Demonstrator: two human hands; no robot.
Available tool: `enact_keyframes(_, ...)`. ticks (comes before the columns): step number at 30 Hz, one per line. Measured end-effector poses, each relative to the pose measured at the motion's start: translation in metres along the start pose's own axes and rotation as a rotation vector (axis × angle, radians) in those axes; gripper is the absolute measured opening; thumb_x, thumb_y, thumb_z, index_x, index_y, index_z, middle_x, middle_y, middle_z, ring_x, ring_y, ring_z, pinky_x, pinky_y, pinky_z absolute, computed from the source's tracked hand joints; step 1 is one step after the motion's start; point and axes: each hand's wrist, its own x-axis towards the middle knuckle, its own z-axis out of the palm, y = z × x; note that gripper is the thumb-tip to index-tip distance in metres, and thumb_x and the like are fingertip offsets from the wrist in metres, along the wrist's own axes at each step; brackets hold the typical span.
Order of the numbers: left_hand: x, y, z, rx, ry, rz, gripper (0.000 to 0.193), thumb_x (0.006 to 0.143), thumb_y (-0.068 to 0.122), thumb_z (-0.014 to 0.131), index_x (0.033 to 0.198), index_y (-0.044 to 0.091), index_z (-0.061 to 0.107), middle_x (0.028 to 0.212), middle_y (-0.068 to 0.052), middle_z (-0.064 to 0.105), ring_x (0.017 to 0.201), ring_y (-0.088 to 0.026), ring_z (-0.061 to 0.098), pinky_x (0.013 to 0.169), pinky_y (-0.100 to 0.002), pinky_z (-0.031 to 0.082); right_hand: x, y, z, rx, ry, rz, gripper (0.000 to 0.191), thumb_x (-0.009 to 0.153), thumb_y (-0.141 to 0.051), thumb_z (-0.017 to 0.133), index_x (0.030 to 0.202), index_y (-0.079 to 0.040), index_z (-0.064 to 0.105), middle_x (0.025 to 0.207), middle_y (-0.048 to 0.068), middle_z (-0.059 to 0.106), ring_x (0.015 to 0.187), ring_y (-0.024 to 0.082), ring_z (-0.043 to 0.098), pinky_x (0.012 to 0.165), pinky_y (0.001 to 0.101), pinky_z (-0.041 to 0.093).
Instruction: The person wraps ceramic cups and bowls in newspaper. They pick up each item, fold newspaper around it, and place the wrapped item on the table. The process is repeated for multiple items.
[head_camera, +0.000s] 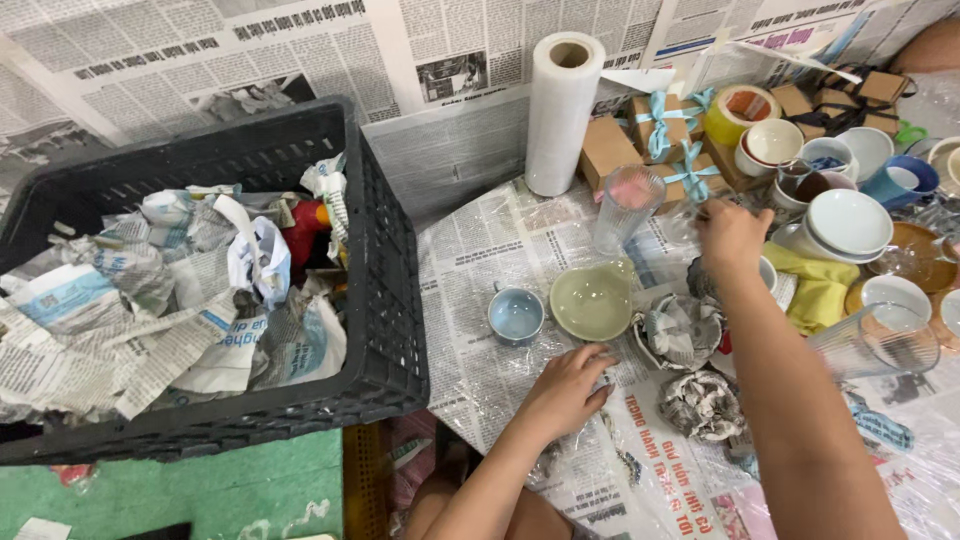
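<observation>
Left edge: black plastic crate (385, 300) heaped with crumpled newspaper wrappings (150, 300), much seemingly unwrapped. On newspaper-covered table (480, 360): small pale-blue ceramic cup (516, 315), pale-green glazed bowl (592, 300) bare. Left hand (565, 390) flat, fingers spread, empty. Two newspaper-wrapped bundles (690, 365) unopened. Right hand (730, 235) loosely curled among cups; grip unclear.

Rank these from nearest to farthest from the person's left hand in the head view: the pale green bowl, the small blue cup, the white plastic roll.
Measured from the left hand:
1. Pale green bowl, just beyond the fingers.
2. Small blue cup, beyond and to the left.
3. White plastic roll, upright at the back.
</observation>
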Motion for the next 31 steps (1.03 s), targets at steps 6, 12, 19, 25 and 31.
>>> enact_keyframes(6,-0.004,0.002,-0.006,-0.004,-0.118,-0.094,0.05,0.101,0.031,0.058,0.148,0.013,0.05,0.158,-0.009,0.042,0.139,-0.033,0.046,0.114,-0.049,0.036,-0.015,0.018,-0.037,0.425,0.232,-0.034,0.011,0.097,-0.012,0.08,0.105,-0.007,0.073,0.103,0.011,0.072,0.095,0.03,0.068,0.097,0.043,0.047)
enact_keyframes(12,-0.025,0.009,-0.007,-0.109,0.093,-0.044,0.072,0.095,0.028,0.07,0.156,0.009,0.038,0.161,-0.015,0.036,0.147,-0.036,0.04,0.12,-0.049,0.036,-0.092,0.01,-0.137,0.273,0.334,-0.254,0.01,0.1,-0.01,0.081,0.099,-0.006,0.072,0.102,0.009,0.072,0.097,0.029,0.066,0.094,0.0411,0.046)
enact_keyframes(19,-0.062,0.02,0.008,-0.214,0.369,-0.031,0.093,0.08,0.033,0.087,0.155,0.006,0.037,0.161,-0.022,0.029,0.149,-0.043,0.031,0.117,-0.051,0.036,-0.206,-0.067,-0.164,0.531,-0.057,-0.553,0.027,0.072,-0.013,0.079,0.098,-0.007,0.077,0.087,0.007,0.069,0.086,0.028,0.061,0.079,0.0429,0.047)
enact_keyframes(25,-0.089,0.012,0.035,-0.127,0.346,-0.193,0.082,0.076,0.029,0.089,0.145,0.006,0.051,0.144,-0.016,0.055,0.136,-0.037,0.05,0.111,-0.046,0.043,-0.261,-0.116,-0.129,0.51,-0.118,-0.55,0.021,0.077,-0.014,0.075,0.097,-0.009,0.076,0.086,0.003,0.067,0.087,0.026,0.057,0.083,0.0405,0.045)
enact_keyframes(31,-0.094,-0.002,0.046,-0.232,0.374,-0.215,0.078,0.076,0.032,0.089,0.141,0.007,0.056,0.137,-0.012,0.063,0.126,-0.033,0.062,0.102,-0.041,0.05,-0.28,-0.126,-0.115,0.522,-0.089,-0.436,0.021,0.079,-0.015,0.075,0.099,-0.009,0.075,0.09,0.003,0.067,0.089,0.027,0.056,0.085,0.0407,0.045)
